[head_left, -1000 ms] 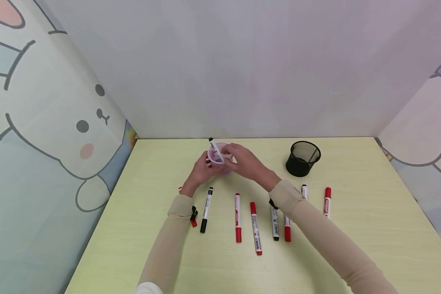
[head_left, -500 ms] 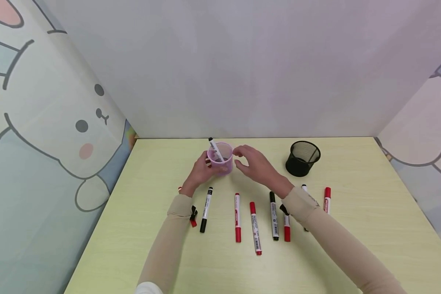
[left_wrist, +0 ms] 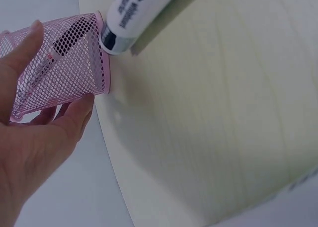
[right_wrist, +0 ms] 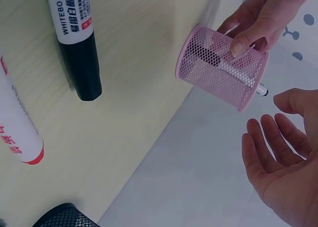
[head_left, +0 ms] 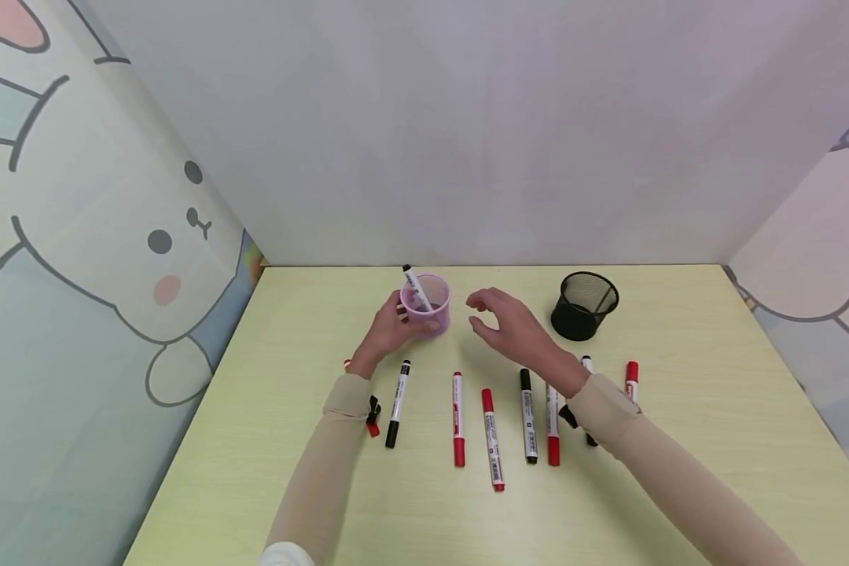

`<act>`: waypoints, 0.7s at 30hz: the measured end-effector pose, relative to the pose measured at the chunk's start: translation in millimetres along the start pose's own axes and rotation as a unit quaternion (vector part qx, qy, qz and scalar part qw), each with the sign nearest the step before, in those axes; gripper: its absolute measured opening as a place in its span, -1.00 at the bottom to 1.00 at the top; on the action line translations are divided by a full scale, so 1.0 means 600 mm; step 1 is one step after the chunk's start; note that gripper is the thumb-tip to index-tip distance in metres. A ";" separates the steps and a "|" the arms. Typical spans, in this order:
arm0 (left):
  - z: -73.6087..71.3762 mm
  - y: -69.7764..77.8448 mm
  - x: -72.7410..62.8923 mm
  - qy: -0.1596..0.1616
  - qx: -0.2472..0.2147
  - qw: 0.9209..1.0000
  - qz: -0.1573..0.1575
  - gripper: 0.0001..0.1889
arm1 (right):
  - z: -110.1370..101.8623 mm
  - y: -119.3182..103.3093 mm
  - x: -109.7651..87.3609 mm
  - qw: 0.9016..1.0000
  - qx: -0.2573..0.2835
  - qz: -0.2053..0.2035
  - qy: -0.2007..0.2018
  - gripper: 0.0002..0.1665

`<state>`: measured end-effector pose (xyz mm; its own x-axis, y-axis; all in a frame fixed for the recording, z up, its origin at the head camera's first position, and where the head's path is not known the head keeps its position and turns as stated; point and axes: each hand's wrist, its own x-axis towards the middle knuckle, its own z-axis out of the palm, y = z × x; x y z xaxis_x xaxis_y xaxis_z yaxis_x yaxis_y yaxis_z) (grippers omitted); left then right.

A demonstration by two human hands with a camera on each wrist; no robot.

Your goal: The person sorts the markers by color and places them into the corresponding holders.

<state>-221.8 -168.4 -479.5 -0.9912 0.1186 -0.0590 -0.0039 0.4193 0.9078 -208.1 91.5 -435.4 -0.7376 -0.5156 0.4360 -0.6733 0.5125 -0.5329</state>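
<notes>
A pink mesh pen cup (head_left: 435, 318) stands upright at the back of the table, and a black-capped whiteboard marker (head_left: 416, 287) leans inside it. My left hand (head_left: 389, 328) grips the cup from its left side; the left wrist view shows thumb and fingers around the mesh wall (left_wrist: 59, 63). To the right of the cup, my right hand (head_left: 512, 330) hovers with loosely bent fingers and nothing in it. In the right wrist view its palm (right_wrist: 285, 177) faces the cup (right_wrist: 223, 68), apart from it.
A black mesh pen cup (head_left: 583, 310) stands at the back right, with a thin dark line visible inside. Several red and black markers lie across the table in front, including a black one (head_left: 398, 405) and a red one (head_left: 458, 420). The right sleeve partly covers some.
My right hand has drawn back from the pink cup's rim, moving right and slightly nearer, and its fingers have spread. The left hand and the cup have stayed in place.
</notes>
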 end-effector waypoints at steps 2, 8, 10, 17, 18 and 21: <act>0.001 0.000 0.000 0.000 0.001 1.000 0.000 -0.08 | -0.004 -0.001 -0.006 1.000 -0.005 0.007 -0.003 -0.70; 0.002 -0.002 0.001 -0.001 -0.005 1.000 -0.002 -0.09 | -0.017 -0.002 -0.025 1.000 -0.003 0.021 -0.014 -0.70; 0.002 -0.002 0.001 -0.002 -0.008 1.000 -0.003 -0.09 | -0.021 -0.003 -0.031 1.000 -0.002 0.025 -0.014 -0.70; 0.000 0.000 0.001 0.001 -0.013 1.000 -0.006 -0.10 | -0.033 -0.003 -0.053 0.999 -0.014 0.027 -0.015 -0.70; 0.000 0.001 0.001 0.001 -0.013 1.000 -0.006 -0.10 | -0.035 -0.003 -0.058 0.999 -0.017 0.027 -0.014 -0.70; 0.000 -0.001 0.002 -0.001 -0.011 1.000 -0.008 -0.09 | -0.041 0.001 -0.069 0.999 -0.021 0.027 -0.006 -0.70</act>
<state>-222.8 -168.6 -479.8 -0.9907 0.1142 -0.0741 -0.0223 0.4010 0.9158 -179.0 130.0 -436.0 -0.7729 -0.4937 0.3986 -0.6337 0.5679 -0.5253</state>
